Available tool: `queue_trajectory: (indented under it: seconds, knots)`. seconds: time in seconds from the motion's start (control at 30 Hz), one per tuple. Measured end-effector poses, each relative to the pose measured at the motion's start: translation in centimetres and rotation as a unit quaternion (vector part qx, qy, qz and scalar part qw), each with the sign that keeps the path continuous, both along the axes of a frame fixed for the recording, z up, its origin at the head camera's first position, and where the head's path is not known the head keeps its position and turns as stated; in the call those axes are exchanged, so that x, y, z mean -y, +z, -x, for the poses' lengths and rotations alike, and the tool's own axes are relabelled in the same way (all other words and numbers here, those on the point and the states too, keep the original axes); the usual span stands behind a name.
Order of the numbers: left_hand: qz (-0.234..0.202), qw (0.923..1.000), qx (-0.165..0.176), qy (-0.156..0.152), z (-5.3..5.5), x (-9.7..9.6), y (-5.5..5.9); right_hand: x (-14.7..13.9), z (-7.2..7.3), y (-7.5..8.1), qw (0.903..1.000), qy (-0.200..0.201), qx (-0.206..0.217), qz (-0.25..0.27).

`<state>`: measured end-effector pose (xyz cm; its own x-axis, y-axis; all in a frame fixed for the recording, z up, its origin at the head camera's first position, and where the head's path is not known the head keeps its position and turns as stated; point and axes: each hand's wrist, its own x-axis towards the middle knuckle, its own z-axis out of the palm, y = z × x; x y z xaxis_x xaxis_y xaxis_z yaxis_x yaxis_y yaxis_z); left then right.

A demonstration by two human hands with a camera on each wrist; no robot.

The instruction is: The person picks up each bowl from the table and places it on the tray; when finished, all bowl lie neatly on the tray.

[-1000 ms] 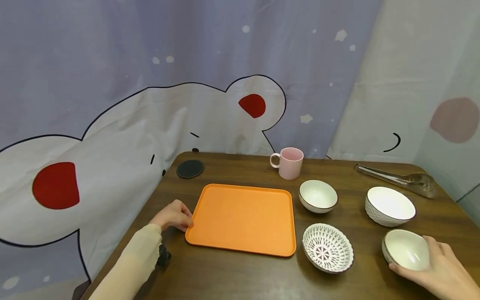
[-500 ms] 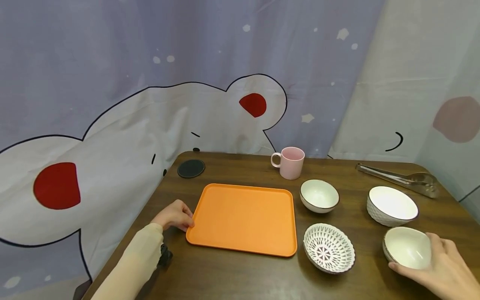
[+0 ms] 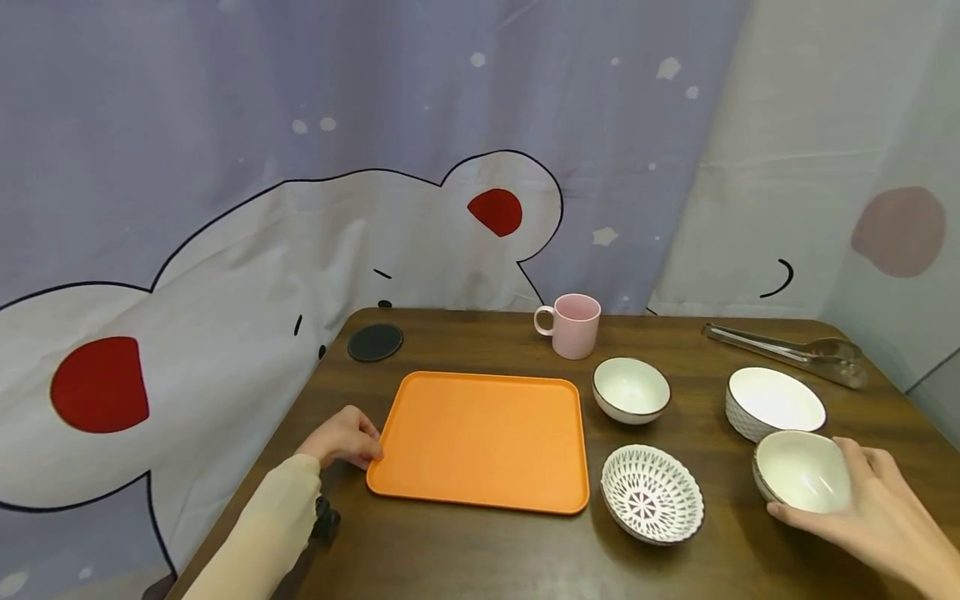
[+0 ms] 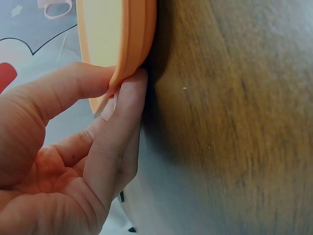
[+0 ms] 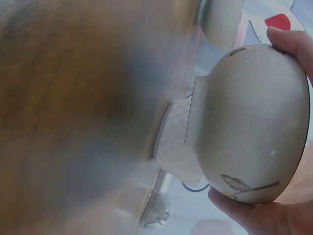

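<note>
My left hand (image 3: pixel 345 437) pinches the left edge of an orange tray (image 3: pixel 480 442) between thumb and fingers; the left wrist view shows the tray's rim (image 4: pixel 139 34) in that pinch. At the right, my right hand (image 3: pixel 873 504) grips a small pale bowl (image 3: pixel 802 473) by its sides, thumb at the near rim. In the right wrist view the bowl (image 5: pixel 249 122) has a brown leaf pattern outside, and its foot is off the table. Just behind it stands a white oval bowl (image 3: pixel 776 400) with a textured outside. A patterned bowl (image 3: pixel 651 493) lies between the tray and the held bowl.
Another pale bowl (image 3: pixel 632 390) sits by the tray's back right corner, with a pink mug (image 3: pixel 575 327) behind it. Metal tongs (image 3: pixel 787 354) lie at the back right. A dark round coaster (image 3: pixel 375 342) is at the back left. A printed curtain (image 3: pixel 375 100) hangs behind the table.
My right hand has raised the small bowl off the table and moved it slightly away from me, towards the white oval bowl. The left hand keeps its pinch on the tray.
</note>
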<state>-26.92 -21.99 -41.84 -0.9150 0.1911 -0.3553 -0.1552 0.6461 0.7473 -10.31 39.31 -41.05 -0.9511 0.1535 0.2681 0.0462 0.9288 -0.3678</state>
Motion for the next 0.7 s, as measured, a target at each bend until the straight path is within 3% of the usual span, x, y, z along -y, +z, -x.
queue_trajectory:
  seconds: [0.37,0.7]
  knots:
    - [0.002,1.0,0.0,-0.001,-0.1,0.1,0.2,2.2,1.3,1.5,0.9993,0.025,-0.029,-0.005]
    - [-0.004,1.0,0.004,-0.001,0.0,0.0,0.3,3.6,3.2,3.0,0.999,0.039,-0.015,-0.013]
